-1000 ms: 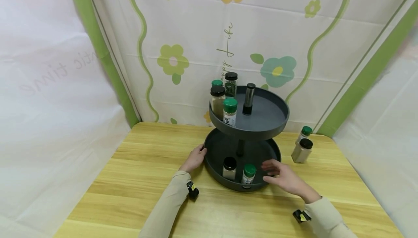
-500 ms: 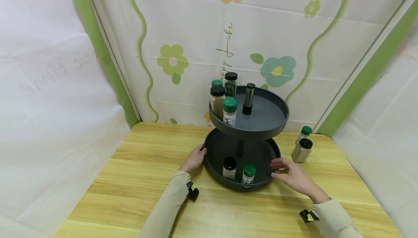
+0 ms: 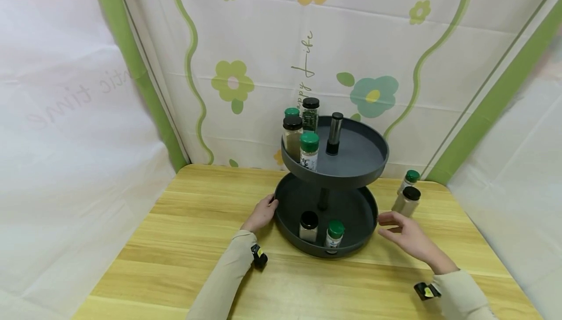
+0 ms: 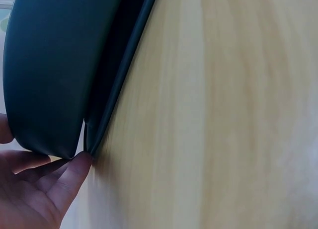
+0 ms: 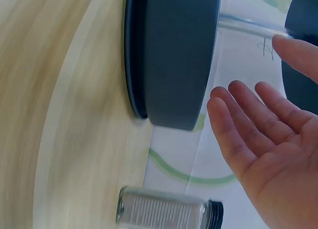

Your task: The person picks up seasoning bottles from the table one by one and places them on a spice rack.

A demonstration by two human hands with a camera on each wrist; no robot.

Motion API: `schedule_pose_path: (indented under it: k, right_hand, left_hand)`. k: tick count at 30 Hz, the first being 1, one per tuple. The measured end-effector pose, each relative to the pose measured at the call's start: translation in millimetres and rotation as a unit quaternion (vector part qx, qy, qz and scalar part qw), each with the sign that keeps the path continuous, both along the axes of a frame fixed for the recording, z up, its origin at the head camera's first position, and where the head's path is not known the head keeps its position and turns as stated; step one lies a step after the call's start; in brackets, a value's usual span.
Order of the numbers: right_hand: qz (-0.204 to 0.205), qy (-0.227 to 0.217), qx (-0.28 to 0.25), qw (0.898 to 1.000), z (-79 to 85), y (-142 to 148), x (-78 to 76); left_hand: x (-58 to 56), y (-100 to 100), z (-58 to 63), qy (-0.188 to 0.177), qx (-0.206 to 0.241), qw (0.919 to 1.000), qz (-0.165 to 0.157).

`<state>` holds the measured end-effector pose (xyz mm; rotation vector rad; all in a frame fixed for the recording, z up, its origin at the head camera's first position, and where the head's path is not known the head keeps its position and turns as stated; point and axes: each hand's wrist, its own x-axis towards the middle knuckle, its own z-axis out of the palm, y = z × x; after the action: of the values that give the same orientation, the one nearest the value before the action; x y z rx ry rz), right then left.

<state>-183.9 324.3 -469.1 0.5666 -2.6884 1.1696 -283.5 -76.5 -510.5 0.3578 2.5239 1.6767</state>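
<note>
A dark grey two-tier turntable (image 3: 355, 151) stands on the table. My left hand (image 3: 262, 213) grips the left edge of its lower tray (image 3: 349, 212); in the left wrist view a fingertip sits at the base and the thumb is near the rim. Just outside the lower tray's right rim, my right hand (image 3: 406, 234) hovers with loosely bent fingers, holding nothing. A black-capped jar (image 3: 309, 227) and a green-capped spice jar (image 3: 335, 234) stand at the front of the lower tray. Several spice jars (image 3: 309, 151) crowd the upper tray's left side, around no hand.
Right of the turntable, a black-capped jar (image 3: 407, 204) and a green-capped jar (image 3: 411, 178) stand on the wooden table (image 3: 206, 203). The black-capped one is just beyond my right hand. A flower-print curtain (image 3: 263, 32) hangs behind the table.
My right hand has moved rightward, from over the lower tray near the green-capped jar to outside its right rim. The left hand and the turntable have stayed in place.
</note>
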Motion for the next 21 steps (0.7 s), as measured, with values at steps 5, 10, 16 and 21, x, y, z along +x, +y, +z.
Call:
schedule_pose_path:
  k: [5,10,16,21]
  right_hand:
    - [-0.04,0.008,0.031,0.999,-0.7,14.1,-1.9]
    - [-0.069,0.015,0.051,0.996,-2.4,26.7,-3.9]
    - [-0.107,0.019,0.065,0.992,-1.6,38.6,-6.2]
    - [-0.136,0.021,0.078,0.987,-1.5,47.4,-6.9]
  left_hand:
    - [0.0,-0.7,-0.6,-0.001,0.001,1.0,-0.003]
    - [-0.6,-1.0,-0.9,-0.002,0.002,1.0,-0.004]
    - [1.4,-1.0,0.3,-0.003,0.002,1.0,-0.004]
    - [2.9,-0.4,1.8,0.004,-0.004,1.0,-0.002]
